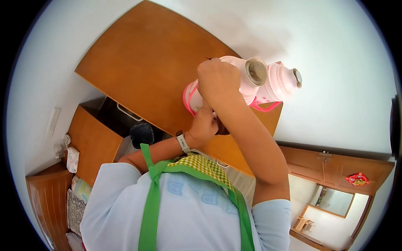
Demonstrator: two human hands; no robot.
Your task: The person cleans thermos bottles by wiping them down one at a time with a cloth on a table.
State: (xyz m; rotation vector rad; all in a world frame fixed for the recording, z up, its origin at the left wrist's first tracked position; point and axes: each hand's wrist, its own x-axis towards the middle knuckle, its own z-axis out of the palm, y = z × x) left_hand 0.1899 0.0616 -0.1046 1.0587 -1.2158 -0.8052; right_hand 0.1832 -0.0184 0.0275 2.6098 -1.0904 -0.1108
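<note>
Bent at the fingers almost to a fist, with the right hand [218, 79], upper middle of the frame, against the side of the front thermos [247, 86]. Cannot see inside this palm, so cannot tell whether gripping or only pressing. Bent also at the fingers, but more loosely, with the left hand [203, 124], near the middle of the frame, just below the lower side of the same thermos and beside a dark brown thing [223, 126]. Partly hidden behind the right forearm there; cannot tell how firmly closed, or on which thing.

Counted: two pink thermoses, both right of upper middle, with the rear thermos [278, 83] partly covered by the front one; one pale watch [183, 142] on the left wrist; one wooden desk [138, 54] under the hands; one black rounded thing [141, 134] left of the middle.

Pointing to the right and slightly up, with the grey-brown round end of the front thermos; long axis slanting from lower left to upper right. Pointing likewise to the right with the top of the rear one.
</note>
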